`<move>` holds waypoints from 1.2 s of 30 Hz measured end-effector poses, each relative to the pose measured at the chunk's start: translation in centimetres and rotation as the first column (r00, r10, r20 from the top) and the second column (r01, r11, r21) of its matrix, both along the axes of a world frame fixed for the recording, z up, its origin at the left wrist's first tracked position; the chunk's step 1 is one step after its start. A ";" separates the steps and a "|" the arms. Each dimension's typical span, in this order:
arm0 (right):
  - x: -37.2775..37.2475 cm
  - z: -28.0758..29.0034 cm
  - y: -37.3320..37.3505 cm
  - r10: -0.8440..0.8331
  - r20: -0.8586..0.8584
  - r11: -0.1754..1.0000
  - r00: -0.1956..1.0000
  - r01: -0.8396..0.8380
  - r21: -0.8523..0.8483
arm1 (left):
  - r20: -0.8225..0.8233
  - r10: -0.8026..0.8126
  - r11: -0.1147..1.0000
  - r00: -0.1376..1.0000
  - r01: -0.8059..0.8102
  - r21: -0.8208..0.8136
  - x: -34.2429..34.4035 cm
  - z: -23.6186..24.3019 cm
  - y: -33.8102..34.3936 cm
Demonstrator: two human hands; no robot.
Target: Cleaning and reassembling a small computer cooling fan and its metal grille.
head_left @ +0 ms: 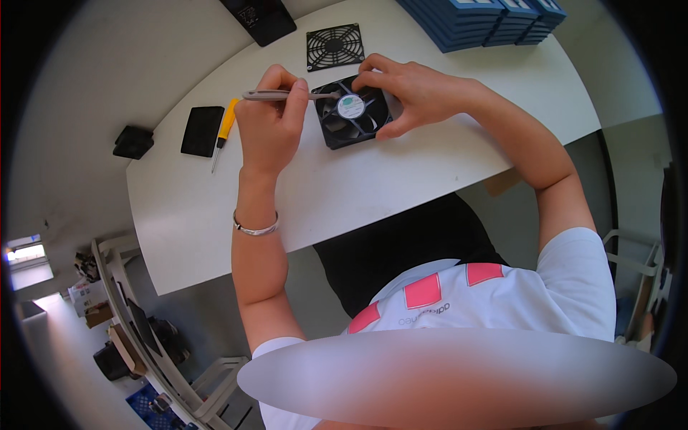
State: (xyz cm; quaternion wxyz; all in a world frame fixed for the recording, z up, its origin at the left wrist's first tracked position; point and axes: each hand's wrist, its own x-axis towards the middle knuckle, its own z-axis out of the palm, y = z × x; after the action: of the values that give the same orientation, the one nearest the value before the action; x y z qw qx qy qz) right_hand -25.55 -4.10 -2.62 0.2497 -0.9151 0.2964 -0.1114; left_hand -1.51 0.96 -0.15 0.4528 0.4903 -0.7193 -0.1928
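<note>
A square black cooling fan (352, 112) with a round white label at its hub lies on the white table in front of me. My left hand (272, 129) is closed around the grey handle of a slim brush (266, 94), held almost level. The brush's tip reaches in over the fan's blades, left of the hub. From the other side, my right hand (416, 93) grips the fan's frame, fingers at the far edge and thumb at the near right corner. Just beyond the fan lies a black fan grille (335, 46) with ring-shaped bars.
Left of my left hand lie a screwdriver (228, 122) with a yellow handle and a flat black square piece (202, 131). A small black object (133, 142) sits by the table's left edge. Blue trays (473, 25) are stacked at the back right; a black display device (259, 20) stands far left.
</note>
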 end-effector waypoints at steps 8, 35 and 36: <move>-0.1 0.0 0.1 0.006 0.010 1.000 1.000 -0.006 -0.009 | 0.023 -0.008 0.997 1.000 0.006 0.076 -0.6 0.5 0.3; -0.2 0.3 0.0 0.007 0.011 1.000 1.000 -0.007 -0.009 | 0.032 0.005 0.994 0.999 -0.008 0.107 -0.4 1.5 0.8; -0.2 0.4 0.1 0.011 0.018 1.000 1.000 -0.011 0.008 | 0.029 0.008 0.989 1.000 -0.012 0.148 -0.2 1.8 1.0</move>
State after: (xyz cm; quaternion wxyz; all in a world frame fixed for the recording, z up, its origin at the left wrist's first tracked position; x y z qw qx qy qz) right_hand -25.71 -4.04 -2.22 0.2568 -0.9146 0.2897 -0.1171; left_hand -1.70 1.91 1.65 0.4058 0.5289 -0.7069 -0.2363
